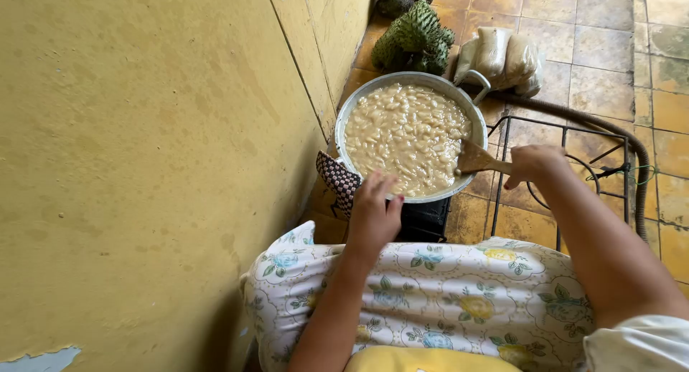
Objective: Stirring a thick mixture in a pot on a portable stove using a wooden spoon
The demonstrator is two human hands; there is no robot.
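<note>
From the head view, your right hand (532, 164) has its fingers clamped on the stiff wooden spatula (479, 159) dipped in the wide metal pan (343, 121) — likely heavy, full of pale, lumpy, thick mixture (405, 135) — while your left hand (375, 213), fingers together, steadies its near rim.

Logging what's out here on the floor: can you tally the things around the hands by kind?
Metal pan of pale lumpy mix: 1
Wooden spatula: 1
Patterned cloth: 1
Green spiky fruits: at least 2
Filled clear bags: about 3, overlapping
Wire stand: 1
Total: about 9
</note>
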